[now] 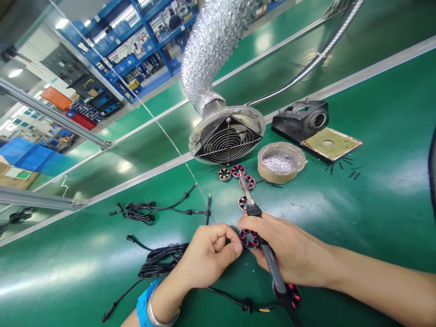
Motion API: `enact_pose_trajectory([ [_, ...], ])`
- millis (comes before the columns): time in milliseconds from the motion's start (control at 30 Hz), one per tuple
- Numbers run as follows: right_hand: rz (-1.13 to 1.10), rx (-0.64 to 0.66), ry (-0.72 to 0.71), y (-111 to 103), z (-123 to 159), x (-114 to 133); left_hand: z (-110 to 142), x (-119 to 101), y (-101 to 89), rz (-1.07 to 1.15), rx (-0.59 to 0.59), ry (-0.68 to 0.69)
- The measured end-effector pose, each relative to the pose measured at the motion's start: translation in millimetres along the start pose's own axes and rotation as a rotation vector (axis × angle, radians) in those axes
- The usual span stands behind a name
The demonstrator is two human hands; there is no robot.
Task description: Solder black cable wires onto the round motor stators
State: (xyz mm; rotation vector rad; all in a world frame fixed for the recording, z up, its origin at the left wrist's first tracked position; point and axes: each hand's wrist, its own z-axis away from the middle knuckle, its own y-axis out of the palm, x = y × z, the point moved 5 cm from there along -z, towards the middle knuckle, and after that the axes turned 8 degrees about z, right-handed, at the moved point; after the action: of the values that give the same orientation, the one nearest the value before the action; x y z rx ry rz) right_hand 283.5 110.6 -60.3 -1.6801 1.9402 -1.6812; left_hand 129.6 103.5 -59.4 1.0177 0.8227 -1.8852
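My right hand (pixel 289 254) is closed around a black soldering iron (pixel 267 254), its tip pointing away toward a row of small round motor stators (pixel 238 170) with red and copper windings. My left hand (pixel 207 254) pinches one such stator (pixel 249 238), held between both hands just above the green mat. Another stator (pixel 293 295) lies under my right wrist, on a black cable. A blue band and a metal bangle circle my left wrist.
A fume extractor fan (pixel 226 136) on a silver flexible duct stands behind the stators. Beside it are a round tin of solder dross (pixel 281 161) and a black iron stand with a yellow sponge (pixel 329 143). Coiled black cables (pixel 160 261) lie at left.
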Motion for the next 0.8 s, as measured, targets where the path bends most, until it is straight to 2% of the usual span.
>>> enact_pose_trajectory([
  [67, 0.008, -0.002, -0.004, -0.3, 0.1, 0.2, -1.9, -4.2, -7.9, -0.006, -0.081, 0.042],
  [133, 0.024, -0.010, -0.007, -1.1, -0.3, 0.1, -3.5, -11.7, -15.0, -0.150, -0.164, 0.106],
  [200, 0.033, -0.015, -0.018, -2.2, -1.3, 0.5, -4.8, -18.9, -14.6, -0.339, -0.167, 0.170],
  [267, 0.028, -0.016, -0.030, -3.5, -2.5, 1.1, -5.6, -21.8, -9.3, -0.438, -0.138, 0.205],
  [333, 0.009, -0.009, -0.035, -4.4, -3.4, 1.9, -6.5, -17.0, -3.8, -0.349, -0.110, 0.142],
  [433, -0.024, 0.016, -0.023, -3.6, -3.5, 2.4, -6.7, -7.0, 3.6, 0.049, -0.011, 0.006],
  [500, -0.015, 0.014, -0.017, -3.3, -3.0, 1.8, -5.2, -8.3, 0.5, 0.224, 0.029, 0.021],
  [533, 0.005, 0.000, -0.016, -4.0, -2.8, 1.2, -4.3, -10.3, -5.3, 0.229, 0.013, 0.049],
  [600, 0.052, -0.043, -0.021, -6.8, -2.5, -0.8, -3.0, -14.3, -23.4, 0.079, -0.109, 0.109],
  [700, 0.103, -0.097, -0.038, -12.7, -2.4, -5.1, -3.5, -17.2, -50.3, -0.365, -0.405, 0.109],
  [733, 0.112, -0.102, -0.045, -14.4, -2.4, -6.4, -5.0, -17.2, -54.8, -0.507, -0.473, 0.081],
  [800, 0.118, -0.095, -0.054, -16.9, -2.5, -8.4, -9.1, -16.5, -56.1, -0.698, -0.526, 0.016],
])
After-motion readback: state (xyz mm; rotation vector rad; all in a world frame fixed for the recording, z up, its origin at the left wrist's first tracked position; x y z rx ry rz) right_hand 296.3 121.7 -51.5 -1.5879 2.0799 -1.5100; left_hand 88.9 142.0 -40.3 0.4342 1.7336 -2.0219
